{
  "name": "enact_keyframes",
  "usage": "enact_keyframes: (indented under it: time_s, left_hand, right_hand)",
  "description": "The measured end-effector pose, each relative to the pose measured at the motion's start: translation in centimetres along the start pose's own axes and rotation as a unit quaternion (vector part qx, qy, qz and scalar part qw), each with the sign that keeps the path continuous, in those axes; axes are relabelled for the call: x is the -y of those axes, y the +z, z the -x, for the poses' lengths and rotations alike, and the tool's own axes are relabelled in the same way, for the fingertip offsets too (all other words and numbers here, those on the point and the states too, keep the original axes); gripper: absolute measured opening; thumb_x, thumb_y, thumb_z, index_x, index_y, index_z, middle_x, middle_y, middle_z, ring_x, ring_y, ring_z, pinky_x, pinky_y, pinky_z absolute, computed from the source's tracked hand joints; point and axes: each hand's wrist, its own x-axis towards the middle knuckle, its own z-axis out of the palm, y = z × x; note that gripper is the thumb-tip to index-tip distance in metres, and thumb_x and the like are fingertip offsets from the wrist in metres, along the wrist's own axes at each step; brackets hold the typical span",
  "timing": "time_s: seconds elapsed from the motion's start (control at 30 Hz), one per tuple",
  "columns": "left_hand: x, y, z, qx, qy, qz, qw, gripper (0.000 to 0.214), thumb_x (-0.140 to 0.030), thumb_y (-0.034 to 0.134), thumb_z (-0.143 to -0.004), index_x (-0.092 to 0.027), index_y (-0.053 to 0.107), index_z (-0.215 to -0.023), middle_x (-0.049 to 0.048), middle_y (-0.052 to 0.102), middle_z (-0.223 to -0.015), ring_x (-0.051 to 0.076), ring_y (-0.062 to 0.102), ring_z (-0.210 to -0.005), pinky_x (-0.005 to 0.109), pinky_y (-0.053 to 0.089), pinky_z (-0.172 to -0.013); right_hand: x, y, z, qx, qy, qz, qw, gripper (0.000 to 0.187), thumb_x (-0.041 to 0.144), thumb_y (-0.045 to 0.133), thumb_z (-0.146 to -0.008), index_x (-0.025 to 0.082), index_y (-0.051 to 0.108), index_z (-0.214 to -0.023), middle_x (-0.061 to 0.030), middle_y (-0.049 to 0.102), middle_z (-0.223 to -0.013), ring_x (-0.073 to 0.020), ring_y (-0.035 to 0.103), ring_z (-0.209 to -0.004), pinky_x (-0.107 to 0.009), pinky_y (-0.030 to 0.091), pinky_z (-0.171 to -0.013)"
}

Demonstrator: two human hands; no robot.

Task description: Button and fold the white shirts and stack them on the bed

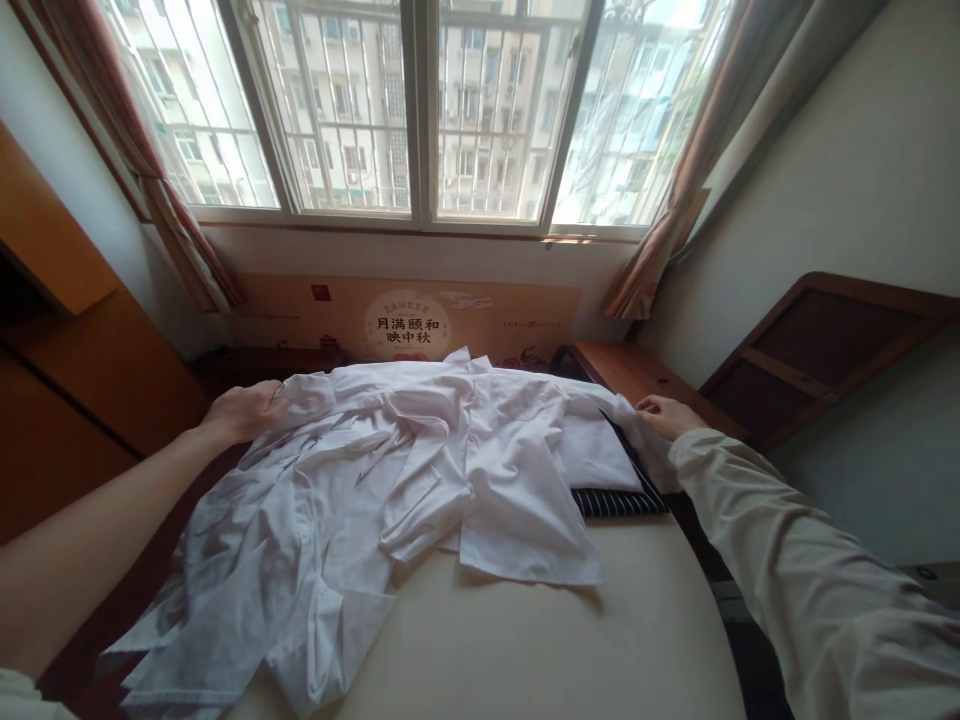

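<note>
One white shirt point(420, 470) lies crumpled on the bed point(525, 640). The left hand point(244, 410) has its fingers curled shut on the shirt's far left corner. The right hand point(667, 415) touches its far right edge, but I cannot tell if those fingers grip. One striped cloth point(619, 500) is mostly hidden underneath.

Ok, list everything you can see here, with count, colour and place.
mattress: one, cream, foreground
white clothing: count unclear, white, rumpled across the mattress
striped cloth: one, dark, under the clothing's right side
window: one, barred, far wall
curtains: two, reddish-brown, flanking the window
printed box: one, tan, below the window
headboard: one, brown wood, right
cabinet: one, brown wood, left
left hand: one, bare arm, gripping the clothing's left end
right hand: one, beige sleeve, on the clothing's right end
</note>
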Motion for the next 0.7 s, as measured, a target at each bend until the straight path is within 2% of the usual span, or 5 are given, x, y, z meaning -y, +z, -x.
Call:
enact_keyframes:
  time_s: [0.1,0.2,0.33,0.47,0.7]
  left_hand:
    - [-2.7,-0.3,0.0,-0.127,0.040,0.056,0.990,0.047,-0.037,0.054,-0.100,-0.014,0.054,-0.141,0.0114,0.065,-0.147,0.029,0.062,-0.122,0.034,0.043,-0.102]
    - [-7.2,-1.1,0.8,-0.201,0.177,0.101,0.958,0.039,-0.042,0.047,-0.102,-0.016,0.064,-0.126,0.0122,0.070,-0.135,0.029,0.062,-0.126,0.040,0.041,-0.112]
    - [-14.8,-1.0,3.5,-0.115,0.317,0.134,0.932,0.044,-0.062,0.053,-0.100,-0.022,0.071,-0.092,0.0076,0.078,-0.101,0.026,0.071,-0.097,0.038,0.047,-0.098]
    - [-20.9,1.0,6.1,-0.010,0.301,0.147,0.942,0.058,-0.079,0.063,-0.088,-0.021,0.068,-0.084,0.0068,0.078,-0.088,0.025,0.070,-0.078,0.036,0.048,-0.081]
    - [-22.1,2.4,6.2,-0.038,0.262,0.127,0.956,0.026,-0.038,0.055,-0.101,-0.022,0.070,-0.087,0.0084,0.079,-0.088,0.027,0.074,-0.086,0.040,0.045,-0.094]
  right_hand:
    - [1.8,1.0,1.0,0.001,-0.021,0.025,0.999,0.011,0.027,0.072,-0.086,0.018,0.075,-0.090,-0.0100,0.079,-0.097,-0.0237,0.070,-0.086,-0.032,0.044,-0.074]
    - [5.0,1.8,3.1,-0.036,-0.082,0.052,0.995,0.024,0.043,0.066,-0.092,0.021,0.075,-0.092,-0.0104,0.079,-0.104,-0.0251,0.071,-0.091,-0.032,0.044,-0.074]
    - [9.9,3.8,7.1,0.086,-0.127,0.099,0.983,0.062,0.074,0.054,-0.096,0.023,0.070,-0.066,-0.0115,0.077,-0.087,-0.0278,0.070,-0.084,-0.034,0.043,-0.071]
    - [12.3,6.4,9.5,0.180,-0.152,0.042,0.971,0.066,0.077,0.061,-0.092,0.021,0.065,-0.057,-0.0100,0.070,-0.068,-0.0242,0.065,-0.071,-0.035,0.044,-0.071]
    - [10.3,8.1,8.5,0.137,-0.148,-0.142,0.969,0.029,0.043,0.072,-0.084,0.019,0.066,-0.067,-0.0029,0.064,-0.067,-0.0199,0.059,-0.070,-0.030,0.046,-0.066]
